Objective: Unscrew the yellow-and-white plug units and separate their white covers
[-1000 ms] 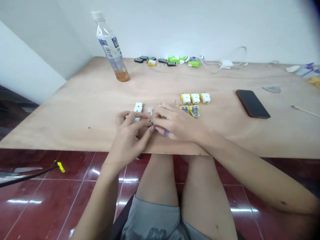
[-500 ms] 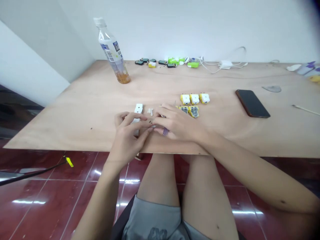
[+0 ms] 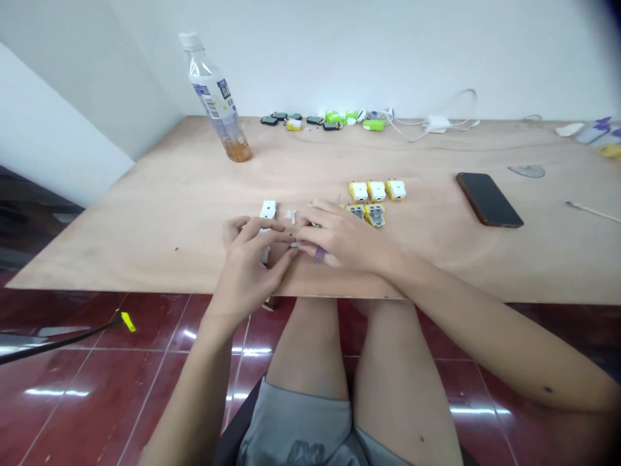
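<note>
Low over the near part of the table, my left hand and my right hand meet fingertip to fingertip. Between them is a small pale piece, its kind too small to make out. My right thumb and forefinger pinch its right end, and a purple band circles one finger. The left thumb and a fingertip close on its other side. White blocks with holes lie partly hidden behind my left hand. Tiny clear-white parts sit just beyond the fingers. Yellow-edged housings with grey insides are partly covered by my right hand.
Several white-and-yellow housings stand in a row farther back. A phone lies to the right, a drink bottle stands back left. Along the wall are dark modules, green casings and a white cabled adapter.
The small pale piece has turned slightly and shows more clearly between my fingertips. Both hands stay almost in place.
</note>
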Available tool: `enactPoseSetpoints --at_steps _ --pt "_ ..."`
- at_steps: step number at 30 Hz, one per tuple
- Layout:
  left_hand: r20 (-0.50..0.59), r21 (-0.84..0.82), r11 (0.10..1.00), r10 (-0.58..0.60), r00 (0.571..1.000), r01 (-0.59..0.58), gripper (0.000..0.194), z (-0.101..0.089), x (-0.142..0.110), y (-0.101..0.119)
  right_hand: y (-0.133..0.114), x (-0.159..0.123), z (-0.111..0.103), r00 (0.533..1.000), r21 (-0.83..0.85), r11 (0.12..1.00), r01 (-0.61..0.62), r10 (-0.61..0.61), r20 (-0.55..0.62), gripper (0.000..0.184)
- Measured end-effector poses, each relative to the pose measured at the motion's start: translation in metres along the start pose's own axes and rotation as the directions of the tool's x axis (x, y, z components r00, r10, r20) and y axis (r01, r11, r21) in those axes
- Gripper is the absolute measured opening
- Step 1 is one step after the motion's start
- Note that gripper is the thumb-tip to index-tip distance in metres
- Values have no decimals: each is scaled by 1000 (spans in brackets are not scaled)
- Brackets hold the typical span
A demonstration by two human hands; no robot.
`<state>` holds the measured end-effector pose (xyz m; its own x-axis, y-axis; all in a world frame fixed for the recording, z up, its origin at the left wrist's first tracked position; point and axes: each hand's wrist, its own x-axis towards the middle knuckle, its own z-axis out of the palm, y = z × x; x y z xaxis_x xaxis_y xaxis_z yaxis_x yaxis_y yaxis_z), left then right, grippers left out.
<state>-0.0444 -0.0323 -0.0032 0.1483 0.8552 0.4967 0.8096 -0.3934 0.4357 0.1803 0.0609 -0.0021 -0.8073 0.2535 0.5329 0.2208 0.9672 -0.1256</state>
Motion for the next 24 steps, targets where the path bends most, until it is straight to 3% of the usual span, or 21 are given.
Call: enactPoseSetpoints --at_steps 9,12,15,17,24 --pt "-17 -47 999 26 1000 -27 10 -6 0 0 -1 0 -1 996 3 997 74 -74 -40 14" --pt "-91 -76 997 -6 996 -1 11 -11 7 -3 -4 -5 -12 957 79 997 21 3 -291 18" --pt "-150 -67 998 -23 988 13 14 -15 20 -6 -1 -12 -26 842 191 968 -165 239 -484 25" --pt "-157 -36 999 -13 988 7 15 -16 28 -7 7 -16 -31 835 221 950 -221 301 -461 29" --pt "-214 -2 998 67 974 -69 17 0 24 -5 30 -20 -13 912 171 944 -283 320 -258 33"
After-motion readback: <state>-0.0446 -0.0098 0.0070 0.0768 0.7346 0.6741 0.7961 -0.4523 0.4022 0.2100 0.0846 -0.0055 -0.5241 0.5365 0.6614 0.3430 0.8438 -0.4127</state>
